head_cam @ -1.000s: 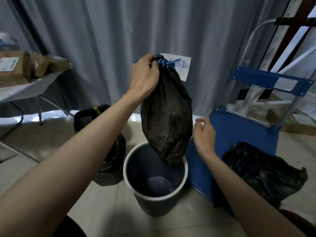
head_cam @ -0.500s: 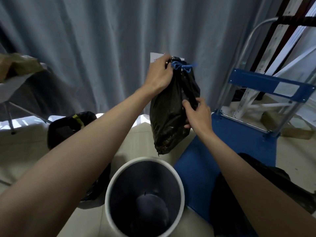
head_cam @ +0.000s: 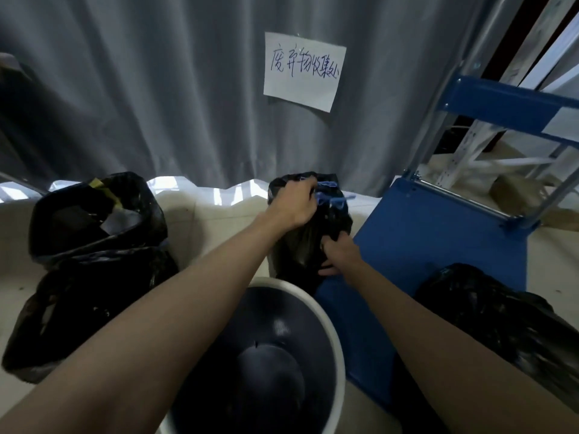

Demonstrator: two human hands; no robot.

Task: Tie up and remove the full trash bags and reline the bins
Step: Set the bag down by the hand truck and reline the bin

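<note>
Under the left hand [head_cam: 294, 203] sits the neck of the tied trash bag [head_cam: 300, 245], fingers curled round the gathered top just beside the blue drawstring knot [head_cam: 327, 195]. Lower down and to the right of it, the right hand [head_cam: 336, 255] grips the bag's flank, fingers dug into the black plastic near its base. Both hands have hold of the same bag, so its long axis runs upright between them: left hand at the top, right hand low on the side. The bag's bottom appears to rest at the near left edge of the blue cart platform [head_cam: 438, 239], though whether it bears weight there I cannot tell.

Nearer the person than both hands stands the emptied bin [head_cam: 332, 333], unlined, its white rim almost touching the cart edge. Right of the right hand, another full black bag [head_cam: 488, 311] already lies on the platform. Well to the left of the left hand, an open bag of rubbish [head_cam: 94, 214] waits untied. My guess: the bag wants setting down to the right, onto the platform.
</note>
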